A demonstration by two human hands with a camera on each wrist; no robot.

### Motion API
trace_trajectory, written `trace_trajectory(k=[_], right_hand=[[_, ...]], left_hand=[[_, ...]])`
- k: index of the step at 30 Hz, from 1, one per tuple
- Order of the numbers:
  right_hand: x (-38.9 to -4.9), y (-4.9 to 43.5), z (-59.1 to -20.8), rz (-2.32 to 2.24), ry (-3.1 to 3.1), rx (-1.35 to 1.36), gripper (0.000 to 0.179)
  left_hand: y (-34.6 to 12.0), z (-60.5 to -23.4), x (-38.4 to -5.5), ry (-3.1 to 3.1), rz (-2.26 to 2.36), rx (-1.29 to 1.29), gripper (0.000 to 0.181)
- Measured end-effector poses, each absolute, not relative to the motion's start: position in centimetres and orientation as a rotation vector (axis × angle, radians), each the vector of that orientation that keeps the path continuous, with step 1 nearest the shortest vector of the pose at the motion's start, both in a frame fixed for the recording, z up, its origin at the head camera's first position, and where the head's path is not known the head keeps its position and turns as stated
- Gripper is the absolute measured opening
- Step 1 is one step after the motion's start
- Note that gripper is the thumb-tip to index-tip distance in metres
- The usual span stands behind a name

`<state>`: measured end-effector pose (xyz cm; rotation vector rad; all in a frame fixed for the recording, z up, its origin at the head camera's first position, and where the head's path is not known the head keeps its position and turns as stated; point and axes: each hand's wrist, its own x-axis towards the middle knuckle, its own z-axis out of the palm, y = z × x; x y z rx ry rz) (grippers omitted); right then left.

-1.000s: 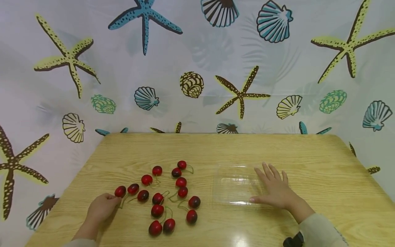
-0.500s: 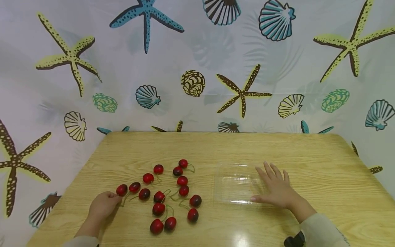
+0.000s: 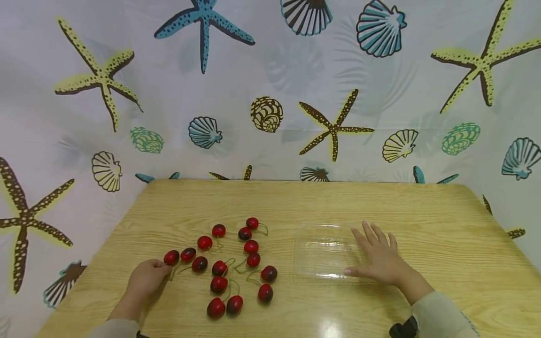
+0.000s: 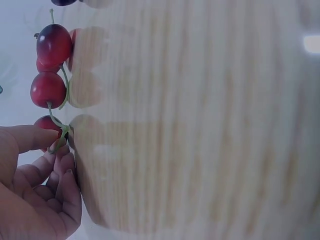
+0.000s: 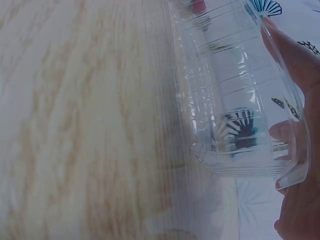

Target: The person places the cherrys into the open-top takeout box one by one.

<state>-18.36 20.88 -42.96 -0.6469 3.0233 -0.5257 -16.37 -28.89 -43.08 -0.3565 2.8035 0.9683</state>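
At the left end of a group of red and dark cherries, my left hand [image 3: 145, 280] pinches one cherry [image 3: 171, 257] by its stem, which the left wrist view shows between thumb and fingertips. That cherry [image 4: 46, 124] is partly hidden behind my thumb there and stays at table level. Two more cherries [image 3: 188, 255] lie just right of it. My right hand [image 3: 380, 260], fingers spread, rests at the right side of a clear plastic container [image 3: 306, 253]. In the right wrist view its thumb and fingers touch the rim of this ribbed container [image 5: 235, 95].
Several other cherries with green stems [image 3: 219, 284] are scattered between my left hand and the container. All stand on a wood-grain table [image 3: 270, 199]. Behind it hangs a white curtain [image 3: 236, 155] printed with starfish and shells. A black strap [image 3: 403, 328] is at my right wrist.
The head view has shifted slightly, so the scene sits a little further right. Against the table, neither hand has visibly moved, and the left still pinches the cherry's stem.
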Motion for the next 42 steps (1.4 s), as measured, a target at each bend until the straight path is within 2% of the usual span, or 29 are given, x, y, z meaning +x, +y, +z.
trace_trajectory(k=[5, 15, 42], right_hand=[[-18.1, 20.9, -42.7, -0.537, 3.024, -0.651, 0.093], [-18.5, 20.9, -43.1, -0.550, 3.018, -0.640, 0.094], [-18.6, 21.1, -43.4, -0.566, 3.020, -0.648, 0.094]], left_hand=[[-28.8, -43.1, -16.4, 2.785, 1.007, -0.358, 0.026], [-28.9, -43.2, -16.1, 2.571, 1.472, -0.462, 0.031], [-27.3, -41.7, -16.2, 2.375, 1.873, -0.420, 0.036]])
